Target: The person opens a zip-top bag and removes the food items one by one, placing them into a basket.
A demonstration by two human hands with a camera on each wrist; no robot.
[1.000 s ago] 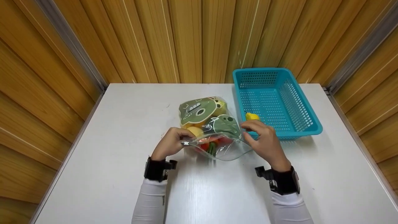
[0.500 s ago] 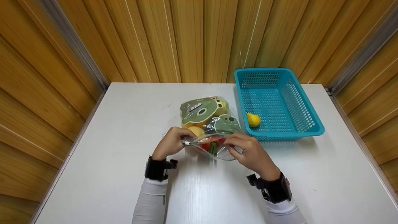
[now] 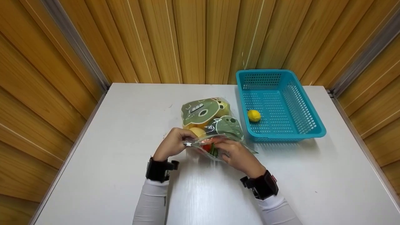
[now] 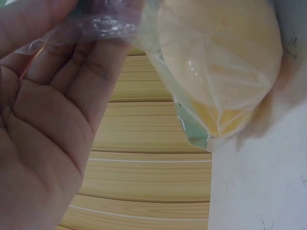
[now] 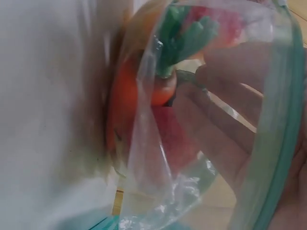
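Observation:
A clear zip bag (image 3: 200,115) with green cartoon print lies mid-table, its mouth toward me. Fruit and vegetables fill it, among them a pale yellow round fruit (image 4: 218,45). My left hand (image 3: 170,145) pinches the bag's mouth at its left end, beside the white slider (image 3: 187,144). Through the mouth my right hand (image 3: 239,156) reaches in, fingers extended. In the right wrist view its fingertips lie right by an orange carrot-like vegetable (image 5: 125,93) with a green stalk (image 5: 168,48) and a reddish piece (image 5: 172,136). Clear film partly veils these fingers.
To the right of the bag stands a turquoise perforated basket (image 3: 289,136). A yellow lemon (image 3: 254,116) lies in its near left corner. Wood-patterned wall panels (image 3: 187,40) rise behind the white table (image 3: 137,112).
My right hand has moved left from the basket's near edge into the bag's mouth. The lemon has shifted and turned in the basket. My left hand keeps its pinch.

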